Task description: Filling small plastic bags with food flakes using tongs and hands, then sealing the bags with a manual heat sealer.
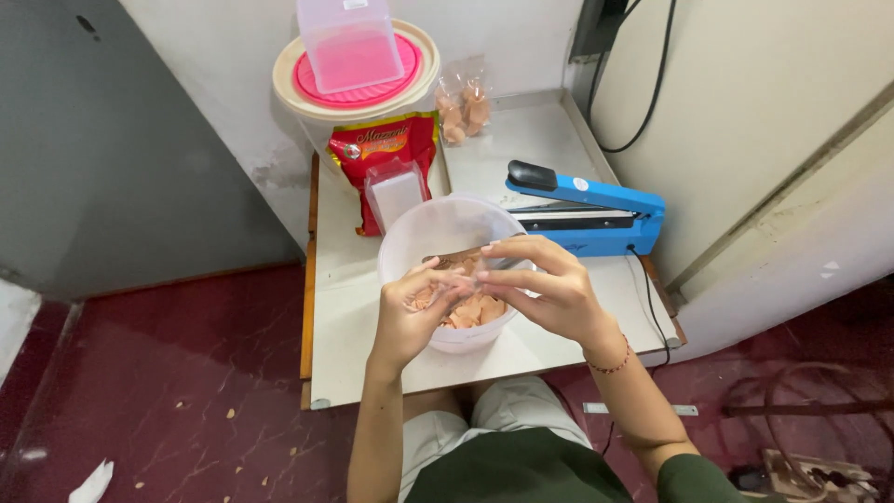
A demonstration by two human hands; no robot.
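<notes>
Hands (484, 293) cupped together over tub (410, 237) of crackers (470, 309)

Heat sealer (596, 210) and red bag (386, 158) crowd the bowl (438, 233).

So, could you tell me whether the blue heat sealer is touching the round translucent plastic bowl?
Apart. The head view shows bare white table between the blue heat sealer and the round translucent plastic bowl.

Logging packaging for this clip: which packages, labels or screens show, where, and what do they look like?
Red foil snack bag with yellow trim: upright at the table's back left, against the round tub.
Small clear plastic bag of tan crackers: at the back, against the wall.
White sticker label: on the blue heat sealer's arm.
No screens.
</notes>
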